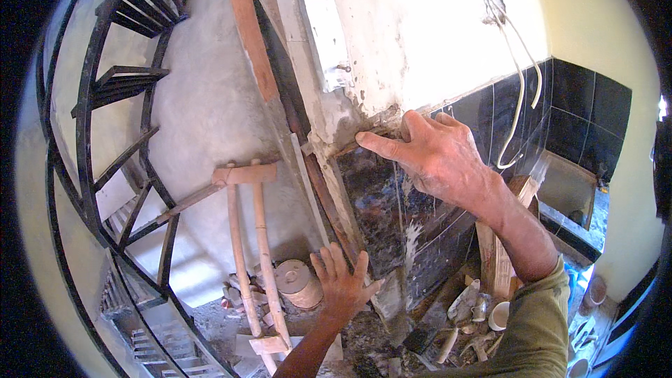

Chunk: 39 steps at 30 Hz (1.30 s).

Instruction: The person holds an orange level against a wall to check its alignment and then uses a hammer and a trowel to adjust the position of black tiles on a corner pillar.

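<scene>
The right hand (pixel 441 157) extends its index finger, others curled, any hold unclear; the tiled wall (pixel 372 199) lies just below that fingertip, toward six o'clock. At seven o'clock, the left hand (pixel 341 285) splays, empty, a round container (pixel 297 284) at its nine.

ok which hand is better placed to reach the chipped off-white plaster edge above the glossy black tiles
Probably the right hand: its extended index finger is close by the plaster edge, while the left hand is spread out much lower.

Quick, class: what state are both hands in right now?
Left hand: open, spread, nothing visibly held.
Right hand: pointing, otherwise curled; any hold cannot be told.
</scene>
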### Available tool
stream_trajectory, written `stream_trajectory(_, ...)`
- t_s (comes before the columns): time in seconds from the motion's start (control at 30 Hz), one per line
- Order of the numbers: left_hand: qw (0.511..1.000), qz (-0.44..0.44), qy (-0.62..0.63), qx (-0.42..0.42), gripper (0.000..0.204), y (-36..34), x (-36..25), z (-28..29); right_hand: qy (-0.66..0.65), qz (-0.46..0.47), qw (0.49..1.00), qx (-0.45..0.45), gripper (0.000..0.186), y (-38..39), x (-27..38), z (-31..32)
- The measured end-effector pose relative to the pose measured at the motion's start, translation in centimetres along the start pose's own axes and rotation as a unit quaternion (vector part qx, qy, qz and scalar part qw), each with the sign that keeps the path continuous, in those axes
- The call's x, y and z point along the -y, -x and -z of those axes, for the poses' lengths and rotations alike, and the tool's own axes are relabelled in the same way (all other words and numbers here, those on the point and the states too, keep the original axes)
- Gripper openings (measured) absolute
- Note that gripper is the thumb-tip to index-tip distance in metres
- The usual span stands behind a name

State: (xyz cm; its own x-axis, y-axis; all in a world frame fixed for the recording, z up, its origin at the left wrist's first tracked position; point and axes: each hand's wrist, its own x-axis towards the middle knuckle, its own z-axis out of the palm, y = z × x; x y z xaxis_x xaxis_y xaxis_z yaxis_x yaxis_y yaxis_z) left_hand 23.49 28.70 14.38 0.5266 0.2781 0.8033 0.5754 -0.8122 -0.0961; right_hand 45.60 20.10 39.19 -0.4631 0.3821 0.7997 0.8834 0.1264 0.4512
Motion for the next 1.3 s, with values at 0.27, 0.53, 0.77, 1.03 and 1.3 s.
stream_trajectory(0.27,1.0,-0.005,-0.002,-0.006,0.096,-0.2,0.2,0.3,0.027,0.058,0.998,-0.013,0.055,0.1,-2.1,-0.6)
stream_trajectory(0.53,1.0,-0.001,0.0,-0.006,0.095,-0.2,0.0,0.2,0.024,0.045,0.999,0.004,0.058,1.3,-3.9,-1.0)
stream_trajectory(0.77,1.0,-0.013,-0.011,-0.006,0.098,-0.4,0.1,0.4,0.081,0.064,0.995,0.006,0.053,1.2,-3.9,0.2)
stream_trajectory(1.03,1.0,-0.01,-0.005,-0.002,0.097,-0.6,-0.4,0.5,0.12,-0.019,0.992,-0.017,0.055,5.7,-5.3,1.4)
stream_trajectory(1.3,0.999,0.014,-0.023,0.04,0.095,-0.2,-0.5,0.6,-0.18,-0.229,0.944,-0.157,0.034,11.3,0.5,1.2)
